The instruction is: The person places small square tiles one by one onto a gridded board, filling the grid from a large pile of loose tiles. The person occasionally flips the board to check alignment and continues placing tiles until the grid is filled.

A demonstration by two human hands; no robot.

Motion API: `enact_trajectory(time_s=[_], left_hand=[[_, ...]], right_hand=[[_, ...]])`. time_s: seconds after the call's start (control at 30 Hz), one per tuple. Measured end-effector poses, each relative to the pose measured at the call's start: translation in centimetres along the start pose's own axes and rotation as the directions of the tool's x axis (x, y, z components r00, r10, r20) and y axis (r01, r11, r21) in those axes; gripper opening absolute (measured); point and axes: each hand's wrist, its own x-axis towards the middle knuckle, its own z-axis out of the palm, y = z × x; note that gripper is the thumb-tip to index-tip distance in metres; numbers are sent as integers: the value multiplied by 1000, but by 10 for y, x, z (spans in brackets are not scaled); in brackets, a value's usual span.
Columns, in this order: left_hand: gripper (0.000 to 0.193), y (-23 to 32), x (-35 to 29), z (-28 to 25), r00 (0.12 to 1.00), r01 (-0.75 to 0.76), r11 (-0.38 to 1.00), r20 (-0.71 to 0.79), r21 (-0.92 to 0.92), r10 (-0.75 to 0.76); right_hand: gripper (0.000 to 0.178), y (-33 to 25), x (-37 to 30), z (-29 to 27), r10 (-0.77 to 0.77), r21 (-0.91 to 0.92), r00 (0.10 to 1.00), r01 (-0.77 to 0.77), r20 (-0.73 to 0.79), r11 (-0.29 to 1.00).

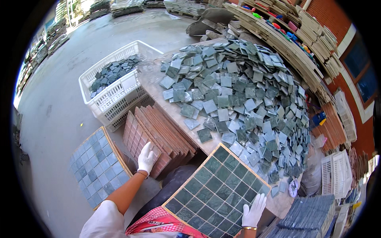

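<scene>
A wood-edged frame filled with dark green square tiles (214,190) lies tilted in front of me, against the table's near edge. My right hand (254,209), in a white glove, rests flat on its lower right corner with fingers stretched out. My left hand (146,159), gloved in white too, is at the face of the front reddish-brown gridded tray (137,133), fingers extended and nothing visible in them. Several such trays stand on edge in a row. Left of them leans another framed panel of blue-grey tiles (95,162).
Loose square stone tiles (238,95) are heaped over the table (174,115). A white plastic crate (119,97) holding tile pieces stands at its left. Stacked blue-grey slabs (307,216) and white crates (336,174) crowd the right side. Long boards (278,35) line the back right.
</scene>
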Motion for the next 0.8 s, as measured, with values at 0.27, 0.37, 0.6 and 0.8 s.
enact_trajectory(time_s=[0.27,0.37,0.6,0.8], left_hand=[[83,-30,0,38,945,-181,706,320,685,-68],[88,-27,-4,48,946,-255,617,325,744,-1],[80,-17,16,16,790,-612,258,589,748,171],[14,-13,53,-28,558,-829,106,823,549,102]], right_hand=[[70,-33,-27,-16,72,70,996,-69,-44,995],[68,-33,-28,-18,32,92,996,-24,-82,995],[64,-31,-30,-14,29,77,989,-18,-148,997],[66,-29,-30,-10,26,103,987,-9,-160,995]])
